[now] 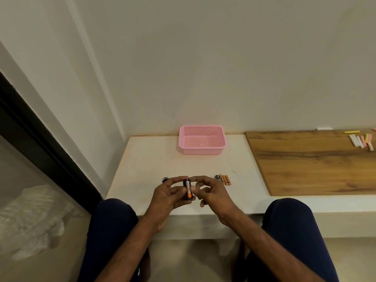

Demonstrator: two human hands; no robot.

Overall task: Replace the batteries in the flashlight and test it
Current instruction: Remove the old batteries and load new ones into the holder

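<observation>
Grips a short black battery holder point(185, 197) in the left hand point(165, 200), fingers curled beneath it and thumb laid over its far end. Pinches the same holder from the other side with the right hand point(212, 193), forefinger stretched across the top to meet the left thumb, thumb tip pressed just beside the battery point(188, 190). Shows that battery lying lengthwise in the holder, black with an orange band at the near end. Holds all this low over the front part of a white ledge point(146, 159), between two knees point(289, 216) in dark blue cloth.

On the ledge just beyond the left thumb, a small black flashlight part point(165, 179), too small to tell which piece. Just beyond the right hand, a grey round piece point(217, 177), touching or nearly touching three loose batteries point(225, 180), orange, side by side.

Farther back, against the wall, a pink basket point(221, 144) with perforated sides. To the right, a wooden board point(305, 163) on the ledge, with chalk sticks point(361, 141), white, pink and yellow, at its far corner.
</observation>
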